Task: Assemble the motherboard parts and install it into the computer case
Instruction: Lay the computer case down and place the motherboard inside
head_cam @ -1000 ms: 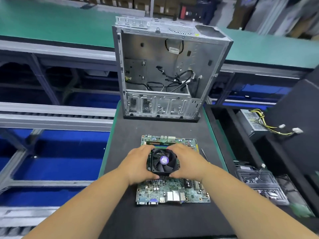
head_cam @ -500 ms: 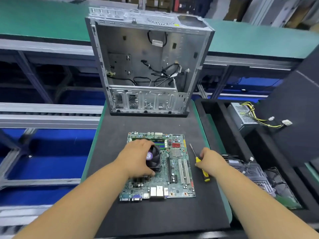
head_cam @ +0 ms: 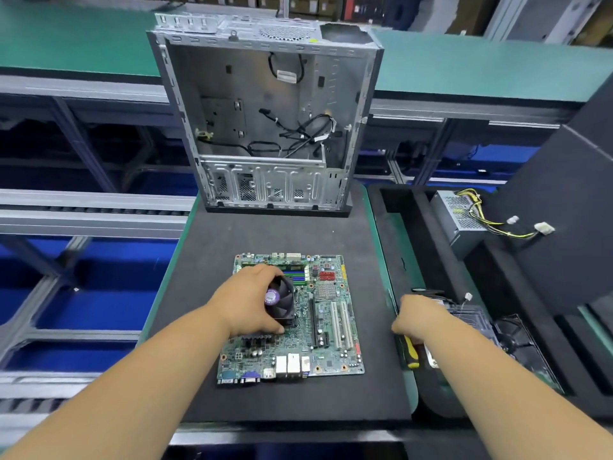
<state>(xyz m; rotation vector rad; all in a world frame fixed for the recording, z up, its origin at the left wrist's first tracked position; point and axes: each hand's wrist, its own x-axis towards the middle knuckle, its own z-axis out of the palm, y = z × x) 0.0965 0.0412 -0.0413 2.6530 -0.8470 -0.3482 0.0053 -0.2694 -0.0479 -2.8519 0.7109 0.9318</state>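
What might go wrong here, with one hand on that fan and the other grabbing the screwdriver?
1. The left hand alone steadies the cooler fan on the motherboard; it may shift before it is screwed down.
2. The right hand grips the screwdriver at the mat's edge; brought over carelessly, its tip might scratch the board.
3. Loose cables hang inside the computer case and may snag the board later.

Count: 1 case (head_cam: 265, 121), open, past both hands. 1 motherboard (head_cam: 328, 330) between the hands, with 1 fan (head_cam: 282, 302) under the left hand (head_cam: 247, 302) and 2 white slots (head_cam: 341, 323) toward the right. 1 screwdriver (head_cam: 411, 351) in the right hand (head_cam: 419, 317). 1 PSU (head_cam: 459, 220) beyond the right hand.
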